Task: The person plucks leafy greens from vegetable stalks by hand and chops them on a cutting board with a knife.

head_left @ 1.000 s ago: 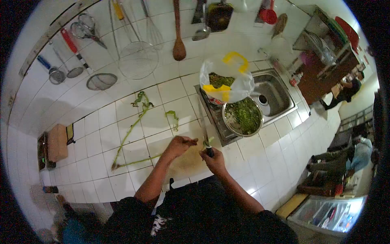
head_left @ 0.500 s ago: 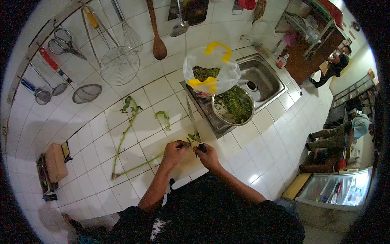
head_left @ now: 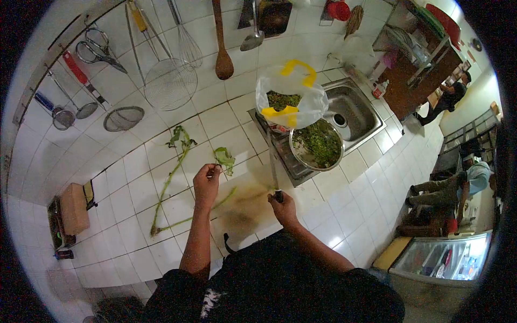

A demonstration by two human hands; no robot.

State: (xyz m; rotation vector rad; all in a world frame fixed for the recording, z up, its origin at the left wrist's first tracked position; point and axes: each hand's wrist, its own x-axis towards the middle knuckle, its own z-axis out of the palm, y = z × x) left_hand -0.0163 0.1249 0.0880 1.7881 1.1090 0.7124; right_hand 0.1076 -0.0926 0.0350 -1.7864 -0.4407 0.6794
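- Nearest, to the left of the metal bowl (head_left: 341,156) and closer to the body, the right hand (head_left: 284,209) is clenched around the dark handle of a knife (head_left: 278,196); the blade points away from the person.
- Below the hands, left of the bowl, there is a brown-stained board (head_left: 245,200), as it seems to me.
- Farther left of the bowl, the left hand (head_left: 205,184) has its fingertips brought together at a green leaf (head_left: 225,158). Whether they pinch it or have just released it, I cannot tell.
- Leftmost from the bowl lies a long stem (head_left: 171,175), with leaves at its far end.
- The step in hand is, I judge, the trimming of greens by knife, with the leaf being put aside. A next cut would call for a firm hold on the stem, the fingers kept apart from the blade.
- The bowl itself carries chopped greens; just beyond it stands a plastic bag (head_left: 313,103), also with greens.
- Right of the bowl and beyond is the sink (head_left: 351,101).
- Farthest beyond the bowl, a wooden spoon (head_left: 224,65) hangs on the wall.
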